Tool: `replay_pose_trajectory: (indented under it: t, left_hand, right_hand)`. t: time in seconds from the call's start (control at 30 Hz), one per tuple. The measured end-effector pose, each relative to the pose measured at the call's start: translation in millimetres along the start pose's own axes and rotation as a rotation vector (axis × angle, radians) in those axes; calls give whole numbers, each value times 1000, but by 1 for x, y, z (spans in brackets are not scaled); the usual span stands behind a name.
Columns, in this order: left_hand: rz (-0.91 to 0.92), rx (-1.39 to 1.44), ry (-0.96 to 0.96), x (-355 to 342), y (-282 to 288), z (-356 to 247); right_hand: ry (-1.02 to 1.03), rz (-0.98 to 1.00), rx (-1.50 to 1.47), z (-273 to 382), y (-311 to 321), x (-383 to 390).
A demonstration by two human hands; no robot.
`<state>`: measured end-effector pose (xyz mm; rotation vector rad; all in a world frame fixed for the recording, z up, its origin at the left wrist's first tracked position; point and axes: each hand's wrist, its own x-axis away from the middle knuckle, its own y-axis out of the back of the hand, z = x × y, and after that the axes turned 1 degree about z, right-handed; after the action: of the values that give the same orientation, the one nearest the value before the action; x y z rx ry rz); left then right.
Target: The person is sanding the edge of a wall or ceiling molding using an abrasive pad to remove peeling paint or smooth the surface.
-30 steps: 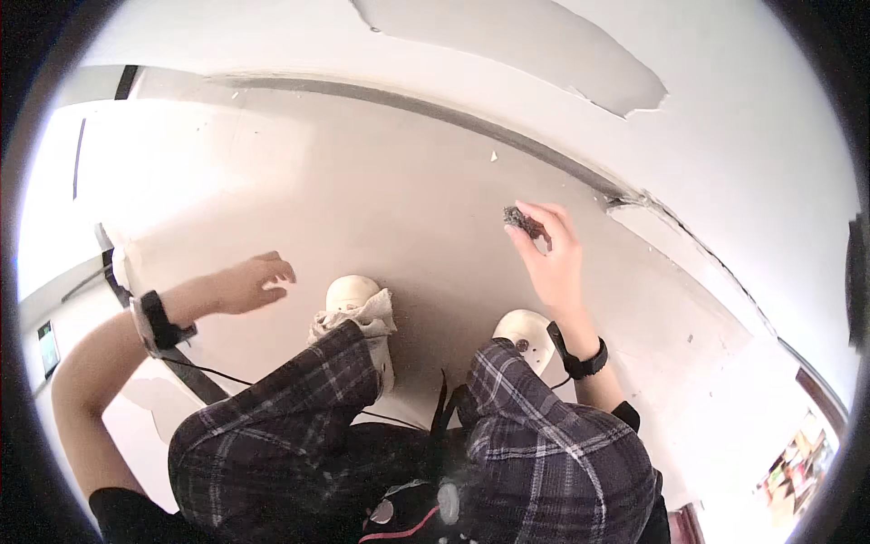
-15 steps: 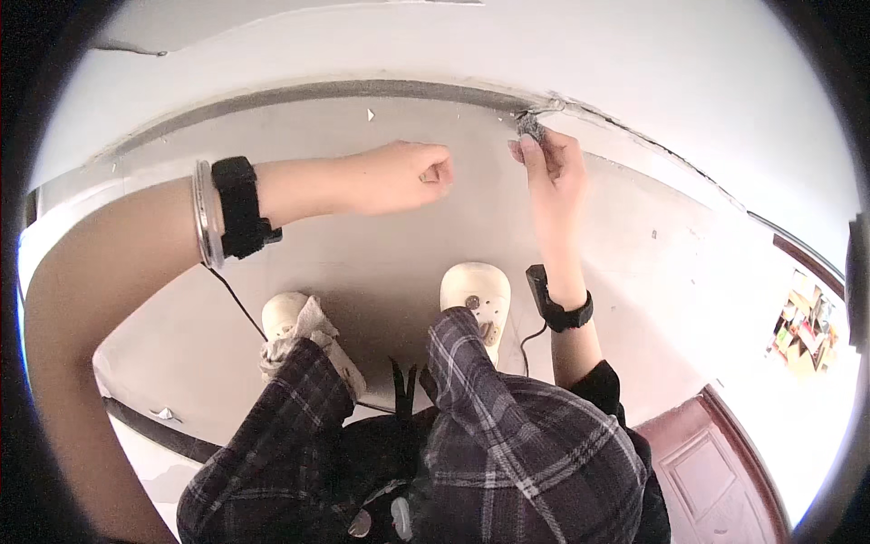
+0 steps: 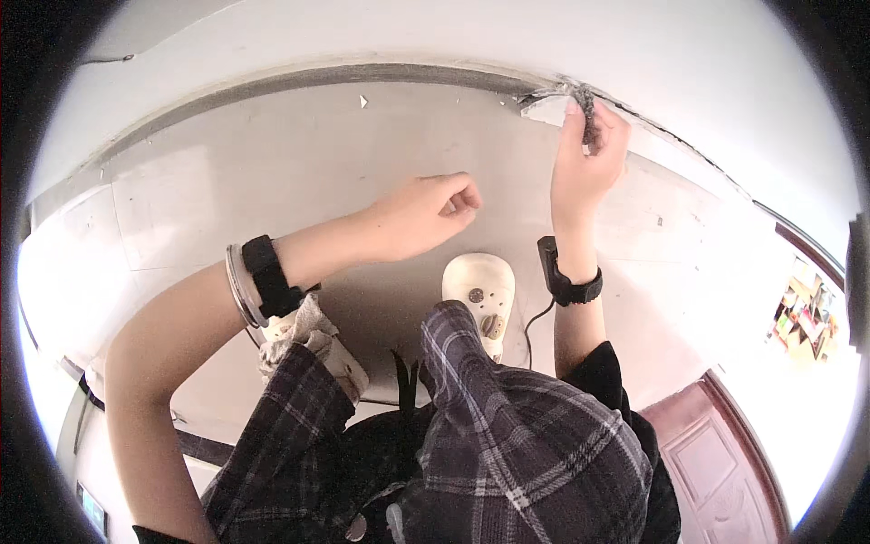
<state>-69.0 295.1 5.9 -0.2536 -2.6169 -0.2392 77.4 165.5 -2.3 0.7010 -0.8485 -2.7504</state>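
Observation:
Pinched between the thumb and fingers of my right hand (image 3: 587, 181) is a dark grey, rough wad of steel wool (image 3: 587, 116). It touches or nearly touches the foot of the white wall (image 3: 435, 36), where the dark skirting strip (image 3: 362, 74) ends in broken, peeling edges. My left hand (image 3: 421, 218) hovers above the floor between me and the wall, its fingers curled into a loose fist; nothing shows inside it. Black straps circle both wrists, and a bangle is on the left arm.
A pale clog (image 3: 478, 276) is on my right foot; a crumpled whitish cloth (image 3: 310, 331) covers part of the left one. A small white chip (image 3: 364, 102) lies near the wall. To the right are a reddish-brown door (image 3: 711, 462) and a pile of colourful items (image 3: 805, 313). A black cable (image 3: 529, 340) hangs from the right wrist.
My right hand has moved right and farther along the wall's foot with the steel wool. My left hand has come nearer to me and slightly right, still curled.

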Motion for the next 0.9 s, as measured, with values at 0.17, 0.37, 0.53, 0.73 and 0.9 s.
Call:
replay_pose_trajectory:
  t: [0.17,0.37,0.53,0.73,0.9]
  left_hand:
    - [-59,55,11,6,4,24]
    - [-58,-47,35,10,6,14]
    - [-49,-7,35,12,5,12]
    - [-24,-16,6,10,3,19]
    - [-27,-42,8,16,4,14]
  right_hand:
    - [107,-8,103,-1,-16,-1]
    - [197,54,-26,4,-35,11]
    - [107,-61,-75,-6,-20,2]
    - [150,68,-23,-8,-28,16]
    - [62,-52,-64,-5,-18,7]
